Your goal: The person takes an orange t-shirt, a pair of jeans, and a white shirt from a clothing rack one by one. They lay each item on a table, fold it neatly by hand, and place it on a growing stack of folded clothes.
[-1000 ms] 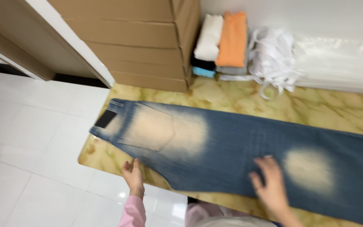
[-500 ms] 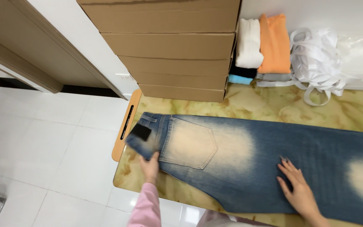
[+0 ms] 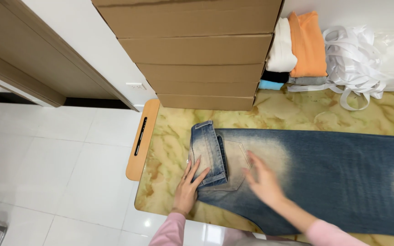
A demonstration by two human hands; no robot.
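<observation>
denim jeans [image 3: 324,177] under both hands' spread fingers, cardboard boxes [image 3: 197,54] behind, folded clothes [image 3: 297,45] nearby

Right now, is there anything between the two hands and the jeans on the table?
No, nothing visible is in the way. The left hand lies flat on the folded waistband end of the jeans, and the right hand is on the denim by the back pocket. The stacked cardboard boxes stand apart, behind.

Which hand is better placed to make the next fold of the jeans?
Probably the left hand: it rests flat on the folded waistband of the jeans. The right hand is on the flat denim beside it.
</observation>
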